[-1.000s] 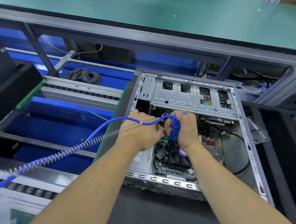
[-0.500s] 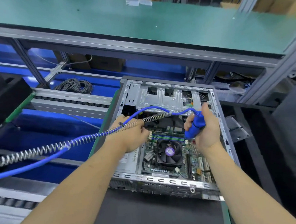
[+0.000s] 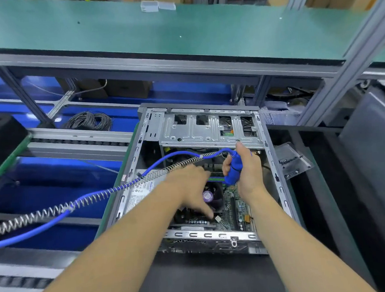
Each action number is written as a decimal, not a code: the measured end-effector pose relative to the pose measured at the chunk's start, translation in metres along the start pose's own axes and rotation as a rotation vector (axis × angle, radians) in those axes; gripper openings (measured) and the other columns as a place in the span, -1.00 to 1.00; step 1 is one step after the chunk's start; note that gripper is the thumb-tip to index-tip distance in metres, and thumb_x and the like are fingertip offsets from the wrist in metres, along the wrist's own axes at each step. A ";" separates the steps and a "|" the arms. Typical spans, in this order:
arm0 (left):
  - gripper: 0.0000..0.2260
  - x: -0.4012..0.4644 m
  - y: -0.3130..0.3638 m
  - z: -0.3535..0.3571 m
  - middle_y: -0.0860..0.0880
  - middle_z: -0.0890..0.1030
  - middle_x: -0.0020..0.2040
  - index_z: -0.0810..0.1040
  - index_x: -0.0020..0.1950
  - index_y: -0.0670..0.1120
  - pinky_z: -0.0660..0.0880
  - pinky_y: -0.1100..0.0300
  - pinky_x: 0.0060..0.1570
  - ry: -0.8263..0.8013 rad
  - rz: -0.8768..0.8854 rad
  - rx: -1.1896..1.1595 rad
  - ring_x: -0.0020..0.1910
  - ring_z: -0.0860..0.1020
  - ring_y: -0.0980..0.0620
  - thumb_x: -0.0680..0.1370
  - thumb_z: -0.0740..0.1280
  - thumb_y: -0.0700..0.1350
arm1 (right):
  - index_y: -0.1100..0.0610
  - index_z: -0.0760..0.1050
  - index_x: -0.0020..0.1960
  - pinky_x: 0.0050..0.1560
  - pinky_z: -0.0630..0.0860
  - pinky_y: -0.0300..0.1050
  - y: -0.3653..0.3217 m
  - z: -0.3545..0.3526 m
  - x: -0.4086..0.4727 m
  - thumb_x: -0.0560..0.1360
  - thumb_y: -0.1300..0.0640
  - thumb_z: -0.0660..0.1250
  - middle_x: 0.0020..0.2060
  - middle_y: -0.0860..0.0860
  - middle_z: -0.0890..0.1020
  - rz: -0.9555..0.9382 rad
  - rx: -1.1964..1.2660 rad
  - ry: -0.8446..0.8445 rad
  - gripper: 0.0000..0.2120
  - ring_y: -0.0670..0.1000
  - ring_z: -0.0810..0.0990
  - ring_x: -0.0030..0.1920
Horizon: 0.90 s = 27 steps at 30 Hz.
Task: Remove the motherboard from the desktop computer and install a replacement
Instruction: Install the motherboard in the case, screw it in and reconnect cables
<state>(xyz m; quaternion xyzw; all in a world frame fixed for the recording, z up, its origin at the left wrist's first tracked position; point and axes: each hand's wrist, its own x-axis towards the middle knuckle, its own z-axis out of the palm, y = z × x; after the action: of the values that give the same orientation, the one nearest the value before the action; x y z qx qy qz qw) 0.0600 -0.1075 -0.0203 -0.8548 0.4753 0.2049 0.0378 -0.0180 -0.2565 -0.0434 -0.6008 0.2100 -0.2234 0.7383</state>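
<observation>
An open desktop computer case (image 3: 208, 131) lies on its side on a dark work surface (image 3: 206, 280), seen from above by the person working on it. Inside, the green motherboard (image 3: 238, 208) sits flat on the floor of the case, with a black cooling fan (image 3: 212, 196) near its middle (a purple sticker marks the hub). A silver drive cage (image 3: 208, 128) spans the far end of the case.

The right hand (image 3: 248, 171) is raised above the board, its fingers curled tight around a blue power screwdriver (image 3: 233, 168) held upright, tip pointing down toward the board. A blue hose (image 3: 34, 230) and a coiled metal spring cable (image 3: 89, 200) run from the top of the tool off to the left, passing over the left forearm.

The left hand (image 3: 189, 189) reaches down into the case over the fan. Its fingers are fairly straight and spread, and one fingertip (image 3: 210, 214) comes down at the board near its front edge; whether it touches cannot be told.

Behind the case stands a green shelf (image 3: 180, 29) on a grey metal frame, and to the left, a roller conveyor (image 3: 78, 141) with a bundle of black wire (image 3: 88, 121) behind it.
</observation>
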 end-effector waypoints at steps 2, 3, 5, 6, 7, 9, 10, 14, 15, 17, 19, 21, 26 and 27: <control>0.10 0.006 0.007 0.017 -0.05 0.41 0.43 0.22 0.54 -0.11 0.39 -0.10 0.35 -0.110 -0.007 0.116 0.43 0.37 -0.10 0.19 0.50 0.44 | 0.06 0.53 -0.43 -0.26 0.45 -0.05 0.000 0.001 -0.001 0.39 -0.32 0.32 -0.46 0.07 0.54 0.001 -0.021 -0.025 -0.53 0.06 0.45 -0.45; 0.04 0.008 0.007 0.024 -0.06 0.42 0.41 0.25 0.50 -0.11 0.40 -0.06 0.30 -0.078 -0.005 0.127 0.40 0.40 -0.10 0.21 0.53 0.39 | 0.08 0.53 -0.42 -0.26 0.45 -0.06 0.000 0.002 -0.002 0.38 -0.32 0.32 -0.45 0.07 0.54 0.008 -0.026 -0.039 -0.52 0.06 0.45 -0.45; -0.19 0.012 0.003 0.034 -0.04 0.52 0.25 0.38 0.32 -0.07 0.44 0.02 0.12 0.049 0.018 0.122 0.25 0.51 -0.10 0.25 0.56 0.31 | 0.15 0.51 -0.37 -0.28 0.45 -0.07 -0.001 0.002 -0.002 0.37 -0.30 0.32 -0.45 0.08 0.53 0.007 -0.046 -0.055 -0.50 0.07 0.44 -0.44; -0.27 0.014 0.002 0.037 -0.03 0.55 0.18 0.40 0.25 -0.05 0.42 0.04 0.04 0.093 0.029 0.125 0.17 0.54 -0.09 0.26 0.55 0.30 | 0.20 0.47 -0.36 -0.30 0.43 -0.06 0.000 0.001 -0.002 0.37 -0.27 0.31 -0.47 0.09 0.51 -0.005 -0.046 -0.051 -0.49 0.08 0.43 -0.44; -0.30 0.015 0.001 0.038 -0.02 0.57 0.13 0.42 0.20 -0.04 0.39 0.05 -0.02 0.123 0.034 0.127 0.11 0.57 -0.09 0.25 0.55 0.30 | 0.22 0.44 -0.37 -0.31 0.40 -0.05 -0.001 0.000 -0.002 0.36 -0.23 0.30 -0.49 0.11 0.49 -0.019 -0.035 -0.043 -0.51 0.08 0.41 -0.46; -0.33 0.016 0.000 0.038 0.01 0.58 0.07 0.41 0.15 -0.02 0.31 0.05 -0.08 0.150 0.024 0.129 0.03 0.59 -0.09 0.23 0.54 0.32 | 0.22 0.38 -0.37 -0.34 0.36 -0.04 -0.001 0.000 -0.001 0.34 -0.17 0.28 -0.51 0.12 0.46 -0.041 -0.012 -0.037 -0.56 0.08 0.38 -0.48; -0.33 0.016 0.000 0.038 0.01 0.58 0.07 0.41 0.15 -0.02 0.31 0.05 -0.08 0.148 0.015 0.127 0.02 0.59 -0.09 0.23 0.54 0.32 | 0.21 0.36 -0.36 -0.36 0.35 -0.05 -0.001 0.001 -0.001 0.34 -0.16 0.28 -0.51 0.13 0.46 -0.045 -0.010 -0.040 -0.58 0.08 0.37 -0.49; -0.33 0.016 0.000 0.039 0.02 0.59 0.11 0.40 0.17 -0.01 0.42 0.00 0.10 0.136 -0.004 0.113 0.07 0.60 -0.10 0.24 0.54 0.31 | 0.20 0.34 -0.34 -0.37 0.32 -0.05 0.000 0.002 0.000 0.31 -0.12 0.29 -0.50 0.12 0.43 -0.027 0.021 -0.041 -0.62 0.07 0.34 -0.50; -0.33 0.015 0.000 0.039 0.02 0.59 0.11 0.40 0.17 -0.01 0.41 -0.01 0.13 0.133 -0.006 0.112 0.07 0.60 -0.10 0.24 0.54 0.31 | 0.20 0.33 -0.33 -0.37 0.32 -0.04 0.000 0.001 0.001 0.31 -0.13 0.29 -0.50 0.12 0.43 -0.020 0.027 -0.044 -0.62 0.07 0.34 -0.50; -0.33 0.016 0.000 0.039 0.02 0.59 0.10 0.39 0.16 -0.01 0.41 -0.02 0.12 0.137 -0.005 0.117 0.06 0.60 -0.09 0.24 0.53 0.31 | 0.18 0.32 -0.33 -0.36 0.33 -0.03 -0.001 -0.002 0.001 0.33 -0.13 0.29 -0.49 0.12 0.43 -0.015 0.038 -0.051 -0.62 0.07 0.33 -0.50; -0.34 0.016 0.000 0.040 0.03 0.60 0.09 0.36 0.13 0.00 0.40 -0.02 0.11 0.140 -0.012 0.103 0.05 0.60 -0.09 0.23 0.54 0.30 | 0.17 0.34 -0.35 -0.34 0.35 -0.03 -0.002 -0.003 -0.002 0.35 -0.14 0.30 -0.47 0.11 0.44 -0.028 0.042 -0.060 -0.62 0.08 0.35 -0.48; -0.34 0.016 0.000 0.040 0.04 0.60 0.08 0.36 0.12 0.01 0.37 -0.02 0.13 0.133 -0.014 0.090 0.05 0.60 -0.07 0.21 0.54 0.30 | 0.10 0.43 -0.38 -0.32 0.38 -0.03 -0.006 -0.005 -0.007 0.37 -0.19 0.35 -0.46 0.10 0.47 -0.046 0.058 -0.066 -0.62 0.08 0.38 -0.47; -0.40 0.015 0.002 0.039 0.04 0.57 0.06 0.40 0.07 0.01 0.46 0.03 0.02 0.103 -0.034 -0.004 0.06 0.57 -0.06 0.22 0.57 0.24 | 0.08 0.52 -0.38 -0.35 0.43 -0.06 -0.016 -0.014 -0.027 0.30 -0.36 0.46 -0.43 0.10 0.51 0.023 0.085 -0.170 -0.50 0.08 0.41 -0.46; -0.43 0.015 0.002 0.039 0.04 0.55 0.05 0.37 0.03 0.01 0.44 0.06 -0.09 0.094 -0.032 -0.038 0.06 0.56 -0.06 0.23 0.59 0.20 | 0.08 0.52 -0.39 -0.35 0.42 -0.06 -0.014 -0.015 -0.032 0.33 -0.34 0.45 -0.43 0.11 0.50 0.038 0.096 -0.175 -0.52 0.08 0.41 -0.46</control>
<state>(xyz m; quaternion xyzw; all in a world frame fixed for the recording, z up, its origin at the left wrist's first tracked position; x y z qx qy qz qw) 0.0531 -0.1103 -0.0616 -0.8714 0.4590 0.1731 0.0024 -0.0535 -0.2523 -0.0308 -0.5778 0.1449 -0.1659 0.7859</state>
